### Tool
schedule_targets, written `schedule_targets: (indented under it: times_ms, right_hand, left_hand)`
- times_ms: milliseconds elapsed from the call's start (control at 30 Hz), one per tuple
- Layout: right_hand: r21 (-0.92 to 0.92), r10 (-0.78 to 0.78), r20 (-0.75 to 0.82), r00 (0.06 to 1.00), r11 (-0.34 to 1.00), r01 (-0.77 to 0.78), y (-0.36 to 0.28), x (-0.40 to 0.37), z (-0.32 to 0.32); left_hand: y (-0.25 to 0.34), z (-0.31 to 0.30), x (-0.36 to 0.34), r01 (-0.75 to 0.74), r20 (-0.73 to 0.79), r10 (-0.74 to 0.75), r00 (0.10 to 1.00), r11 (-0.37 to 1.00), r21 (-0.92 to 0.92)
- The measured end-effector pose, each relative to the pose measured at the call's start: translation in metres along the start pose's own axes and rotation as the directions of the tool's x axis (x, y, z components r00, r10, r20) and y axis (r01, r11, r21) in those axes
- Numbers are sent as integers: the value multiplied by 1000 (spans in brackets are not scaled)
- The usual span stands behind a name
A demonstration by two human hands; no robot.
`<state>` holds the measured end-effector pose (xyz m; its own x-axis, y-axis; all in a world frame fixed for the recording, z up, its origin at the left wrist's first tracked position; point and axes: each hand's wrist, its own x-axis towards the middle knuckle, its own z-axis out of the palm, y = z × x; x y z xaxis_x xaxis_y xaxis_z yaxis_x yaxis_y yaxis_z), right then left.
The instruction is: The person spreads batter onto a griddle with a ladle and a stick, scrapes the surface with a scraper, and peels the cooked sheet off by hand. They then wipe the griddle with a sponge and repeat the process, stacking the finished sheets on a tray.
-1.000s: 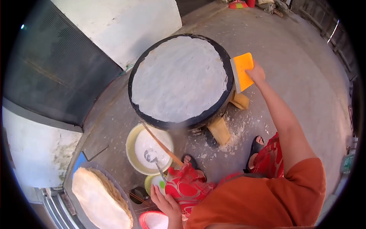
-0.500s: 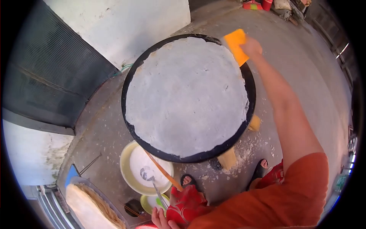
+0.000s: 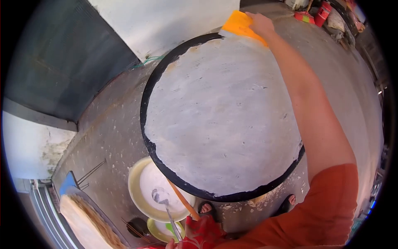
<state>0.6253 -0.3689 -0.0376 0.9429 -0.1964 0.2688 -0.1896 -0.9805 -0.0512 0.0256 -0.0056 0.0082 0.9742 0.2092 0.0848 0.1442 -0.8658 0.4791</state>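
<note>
My right hand [image 3: 261, 25] grips an orange scraper [image 3: 239, 25] at the far edge of a big round black griddle [image 3: 146, 103]. A thin, pale layer of batter [image 3: 219, 112] covers most of the griddle's surface, with a slightly browned patch near its upper left rim. Of my left hand [image 3: 172, 245], only fingertips show at the bottom edge, close to the handle of a metal ladle [image 3: 166, 203]; what they hold, if anything, is hidden. The ladle's bowl rests in white batter inside a cream-coloured basin [image 3: 134, 182].
A wooden stick [image 3: 182, 199] leans across the basin's rim. Beside it sits a small green-rimmed bowl [image 3: 155, 232]. A stack of thin flatbreads [image 3: 85, 222] lies at lower left. A white wall [image 3: 166, 20] stands behind the griddle; a red dustpan [image 3: 304, 16] is at back right.
My right hand has swept the scraper up and leftward along the griddle's far edge. The view has shifted, so the griddle appears larger, and my left hand has dropped mostly out of sight.
</note>
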Motion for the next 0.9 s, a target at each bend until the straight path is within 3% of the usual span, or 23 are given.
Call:
schedule_targets:
  times_ms: [133, 267, 333, 400, 467, 567, 633, 667, 700, 733, 767, 800, 833, 900]
  right_hand:
    - [67, -303, -37, 952, 950, 305, -87, 13, 9]
    - [164, -644, -235, 728, 712, 683, -177, 12, 32]
    - [320, -704, -124, 700, 639, 699, -227, -22, 13]
    - [402, -823, -111, 557, 476, 782, -263, -66, -9]
    - [483, -939, -171, 300, 185, 856, -295, -99, -9]
    - [546, -990, -139, 2, -75, 835, -315, -179, -44]
    - [615, -971, -161, -175, -237, 752, -311, -238, -65]
    - [671, -967, -89, -239, -235, 703, -300, -269, -79]
    - [610, -946, 73, -315, -208, 764, -287, -303, -101]
    - [647, -956, 68, -286, -176, 742, -262, -337, -113]
    - [556, -877, -97, -470, -440, 705, -239, -369, -109]
    - [462, -822, -47, -567, -521, 718, -212, -401, -119]
    - [526, -780, -77, -621, -561, 639, -182, -432, -123]
    - [502, -723, 5, -691, -596, 627, -128, -455, -160]
  left_hand:
    - [-5, 4, 0, 21, -13, -21, 1000, 1000, 8]
    - [-8, 1, -2, 73, 12, -73, 997, 997, -39]
    - [-11, 1, -6, 69, 35, -67, 997, 995, -65]
    - [-9, -2, -6, 66, 39, -63, 997, 996, -56]
    - [-6, -6, -5, 52, 43, -50, 998, 997, -48]
    - [-2, -9, -10, 12, 12, -11, 1000, 1000, -27]
    - [-4, -13, -20, -2, 19, 2, 1000, 1000, -25]
    - [-5, -15, -24, -21, 28, 21, 999, 999, -28]
    - [-5, -17, -28, -28, 30, 29, 999, 999, -26]
    - [-3, -18, -32, -17, 10, 17, 1000, 997, -76]
    - [-1, -19, -36, -4, -6, 3, 1000, 992, -127]
    - [0, -21, -39, -11, -6, 11, 1000, 992, -126]
    - [1, -24, -43, -12, -12, 10, 1000, 991, -134]
    - [2, -31, -53, 3, 2, -3, 1000, 987, -163]
